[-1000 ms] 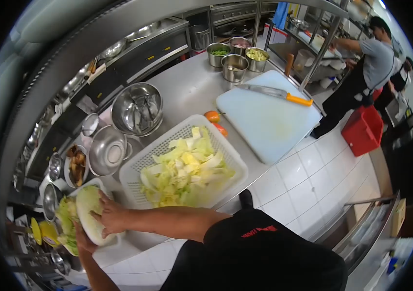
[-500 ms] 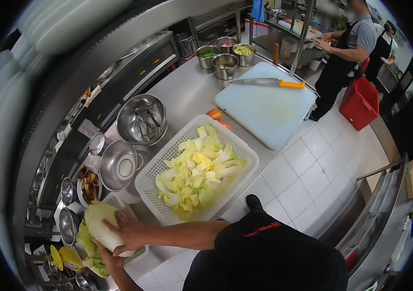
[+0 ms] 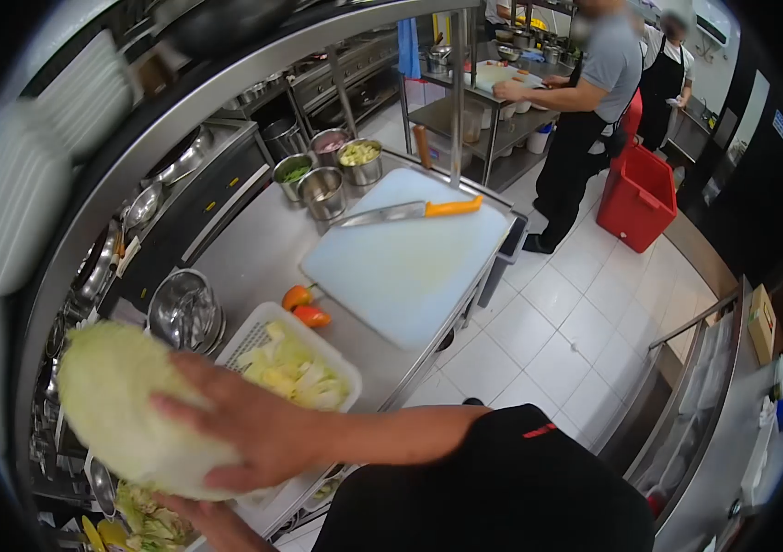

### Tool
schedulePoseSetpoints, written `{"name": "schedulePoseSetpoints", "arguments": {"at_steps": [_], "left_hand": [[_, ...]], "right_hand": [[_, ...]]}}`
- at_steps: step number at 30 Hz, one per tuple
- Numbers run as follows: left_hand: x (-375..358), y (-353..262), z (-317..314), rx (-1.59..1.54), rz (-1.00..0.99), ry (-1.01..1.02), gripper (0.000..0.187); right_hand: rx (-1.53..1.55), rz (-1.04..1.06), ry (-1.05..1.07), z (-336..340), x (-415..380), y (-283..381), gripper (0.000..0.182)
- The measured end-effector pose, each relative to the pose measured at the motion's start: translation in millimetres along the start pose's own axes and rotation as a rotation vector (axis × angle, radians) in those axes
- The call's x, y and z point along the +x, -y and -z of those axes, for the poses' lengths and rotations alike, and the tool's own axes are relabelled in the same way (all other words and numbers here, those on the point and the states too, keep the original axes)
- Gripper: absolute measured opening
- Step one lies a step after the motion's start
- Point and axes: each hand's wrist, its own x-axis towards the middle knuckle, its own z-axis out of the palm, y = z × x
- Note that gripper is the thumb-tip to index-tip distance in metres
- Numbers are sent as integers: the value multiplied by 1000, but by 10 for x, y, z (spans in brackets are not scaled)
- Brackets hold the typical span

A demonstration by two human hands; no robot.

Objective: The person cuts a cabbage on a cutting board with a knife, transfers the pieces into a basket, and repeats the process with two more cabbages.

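A large pale cabbage [image 3: 125,405] is raised at the lower left, close to the camera. My right hand [image 3: 240,419] grips it from the side, fingers spread over its surface. Below it, my left hand [image 3: 212,520] is partly visible near the cabbage's underside, its fingers mostly hidden. Loose outer leaves [image 3: 148,515] lie beside the left hand. Cut cabbage pieces [image 3: 295,363] fill a white perforated basket [image 3: 353,373], partly covered by my right arm. An orange-handled knife [image 3: 410,212] rests on the light blue cutting board [image 3: 410,267].
Two orange-red peppers [image 3: 310,316] sit between basket and board. Several metal pots [image 3: 323,193] stand behind the board. A steel bowl [image 3: 184,308] holds metal utensils. A person [image 3: 585,110] works at another counter, another farther back. A red bin [image 3: 638,198] stands on the floor.
The cabbage has come up off the lower-left area in my hands, nearer the camera. The view has swung, so basket and board appear farther left and lower.
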Motion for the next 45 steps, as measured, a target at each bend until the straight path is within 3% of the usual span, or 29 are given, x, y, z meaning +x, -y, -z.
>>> {"name": "schedulePoseSetpoints", "arguments": {"at_steps": [3, 6, 9, 12, 15, 18, 19, 21, 22, 24, 25, 28, 32, 34, 37, 40, 43, 45], "left_hand": [[125, 553, -1171, -104, 105, 124, 80], [187, 1169, -2336, -257, 377, -55, 83], [273, 1749, -2921, -287, 391, -21, 81], [413, 1737, -3380, -318, 433, -3, 75], [563, 1782, -3565, -183, 492, -144, 76], [672, 2057, -3555, 162, 582, -213, 72], [682, 2061, -3597, 323, 646, -75, 81], [734, 2426, -3521, 548, 468, -56, 89], [750, 2582, -3457, 672, 378, -49, 94], [740, 2705, -3371, 733, 380, -84, 99], [727, 2736, -3349, 766, 381, -98, 102], [632, 2643, -3448, 490, 427, -190, 103], [569, 2620, -3782, 311, 522, -314, 108], [568, 2403, -4239, 246, 730, -399, 114], [582, 2446, -4605, 231, 671, -453, 118], [554, 2439, -4543, 295, 670, -441, 111], [471, 2740, -4058, 754, 344, -533, 97], [554, 2601, -4091, 1010, 38, -470, 84]], "right_hand": [[218, -232, -57, 1091, -616, -268, 90], [279, -437, -201, 1723, -1242, -662, 88], [331, -540, -258, 2145, -1606, -1053, 86], [343, -625, -197, 2414, -1703, -1460, 77], [304, -779, -127, 2539, -1603, -1970, 69], [45, -1046, 19, 2756, -1380, -2146, 59], [-24, -1075, 68, 2822, -1363, -2232, 57], [-159, -1103, 190, 2913, -1276, -2426, 53], [-311, -1030, 272, 2964, -1233, -2488, 50], [-610, -871, 436, 3199, -1300, -2547, 45], [-768, -771, 389, 3343, -1404, -2567, 44], [-1037, -612, 404, 3803, -1857, -2745, 46], [-847, -538, 618, 4100, -2145, -3169, 59], [-680, -548, 543, 4247, -2008, -2959, 58], [-531, -730, 523, 4578, -2010, -2648, 50], [-484, -880, 546, 4806, -2187, -2461, 40], [-485, -920, 500, 4862, -2465, -2597, 32], [-422, -921, 375, 4860, -2375, -2326, 32]]}}
